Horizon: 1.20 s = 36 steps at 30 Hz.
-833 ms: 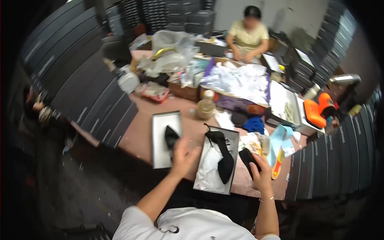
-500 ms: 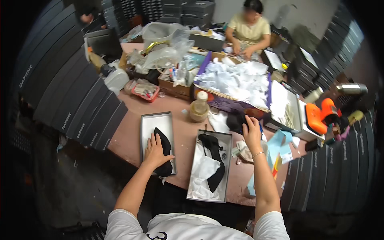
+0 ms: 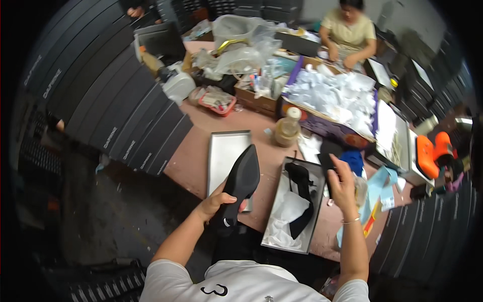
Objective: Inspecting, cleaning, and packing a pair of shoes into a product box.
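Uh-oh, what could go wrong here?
The black shoe might slip, since only the left hand holds it. The open box seems to poke past the edge of the table, so a bump could tip it. The bottle might get knocked over, standing near the box.

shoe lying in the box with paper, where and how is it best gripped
Probably around the middle of the shoe, coming from above: it lies lengthwise inside the box, whose walls hinder a sideways approach, and paper crowds its left side.
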### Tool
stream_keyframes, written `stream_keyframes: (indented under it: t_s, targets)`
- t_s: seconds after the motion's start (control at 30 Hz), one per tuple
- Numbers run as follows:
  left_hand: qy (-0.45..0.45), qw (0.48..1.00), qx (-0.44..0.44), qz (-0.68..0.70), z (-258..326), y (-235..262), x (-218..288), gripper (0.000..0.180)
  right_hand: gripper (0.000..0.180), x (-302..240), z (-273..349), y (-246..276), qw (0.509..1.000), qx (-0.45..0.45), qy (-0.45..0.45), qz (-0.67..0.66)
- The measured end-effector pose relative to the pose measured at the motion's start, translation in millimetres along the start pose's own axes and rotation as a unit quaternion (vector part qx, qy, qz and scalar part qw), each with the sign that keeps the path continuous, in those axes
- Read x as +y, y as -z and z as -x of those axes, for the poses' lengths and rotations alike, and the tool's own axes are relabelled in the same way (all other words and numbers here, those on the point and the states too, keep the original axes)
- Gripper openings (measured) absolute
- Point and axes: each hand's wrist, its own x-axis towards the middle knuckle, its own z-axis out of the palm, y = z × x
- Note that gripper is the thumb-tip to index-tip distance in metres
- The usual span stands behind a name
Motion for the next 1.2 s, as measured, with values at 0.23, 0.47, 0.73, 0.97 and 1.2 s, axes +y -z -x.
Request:
stream_keyframes:
  t_s: [0.23, 0.47, 0.73, 0.97, 1.2]
  targets:
    - [0.107, 0.976, -0.124, 0.144, 19.3, -68.8, -34.5, 0.071, 0.016, -78.1, 43.1, -19.9, 0.929, -0.209, 0.184, 0.245]
    - [0.157, 0.973, -0.165, 0.03, 33.6, -82.8, -42.0, 0.077, 0.025, -134.4, 98.8, -4.9, 0.92, -0.114, 0.358, 0.117]
    - [0.107, 0.982, -0.154, 0.034, 41.0, -76.7, -46.0, 0.073, 0.033, -90.6, 105.0, -18.5, 0.954, 0.069, 0.236, 0.17]
    - [0.055, 0.982, -0.033, 0.177, 21.7, -84.2, -42.8, 0.071, 0.034, -125.3, 96.3, -14.7, 0.971, 0.057, 0.218, 0.076]
    - [-0.046, 0.971, 0.114, 0.205, 10.1, -66.6, -28.9, 0.07, 0.038, -94.8, 173.0, -53.4, 0.982, -0.145, 0.059, -0.109]
